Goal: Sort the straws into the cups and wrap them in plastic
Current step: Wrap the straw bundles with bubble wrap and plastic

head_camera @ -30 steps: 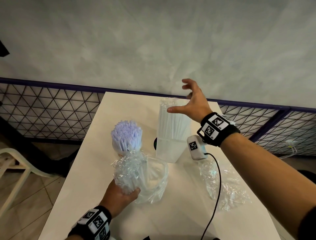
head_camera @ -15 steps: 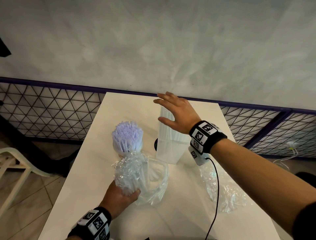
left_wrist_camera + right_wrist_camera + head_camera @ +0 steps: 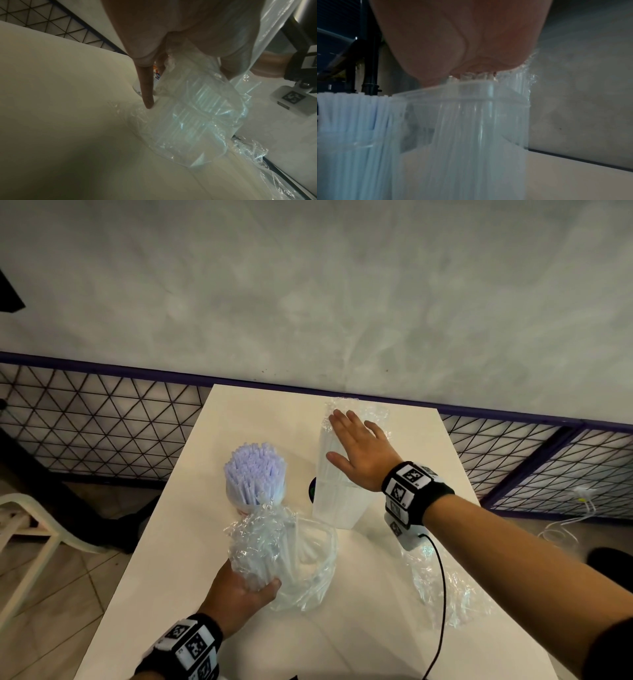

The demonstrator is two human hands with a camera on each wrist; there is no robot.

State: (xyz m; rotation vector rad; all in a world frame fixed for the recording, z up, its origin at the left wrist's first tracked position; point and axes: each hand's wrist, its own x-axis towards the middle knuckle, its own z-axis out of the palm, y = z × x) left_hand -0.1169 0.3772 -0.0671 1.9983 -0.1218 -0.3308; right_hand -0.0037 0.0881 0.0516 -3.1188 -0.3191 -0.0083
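Observation:
My left hand [image 3: 245, 589] grips a cup of straws covered in crinkled plastic [image 3: 267, 549] near the table's front; from the left wrist that wrapped cup [image 3: 197, 115] lies under my fingers [image 3: 145, 88]. Behind it stands a cup of pale purple straws [image 3: 255, 474], uncovered. To its right is a tall clear cup of clear straws [image 3: 337, 501] with plastic film [image 3: 363, 407] over the top. My right hand [image 3: 356, 450] lies flat on that top, fingers straight. In the right wrist view my palm [image 3: 462, 40] presses on the straw ends above the cup [image 3: 471, 135].
A loose sheet of plastic film [image 3: 445, 583] lies at the right of the white table [image 3: 342, 645], with my wrist's black cable [image 3: 442, 587] running over it. A small dark round object [image 3: 312, 490] sits between the two back cups. Wire-mesh railing [image 3: 102, 433] and a grey wall stand beyond.
My right hand came down and left from a raised, curled pose onto the top of the tall cup and flattened. The left hand kept its hold.

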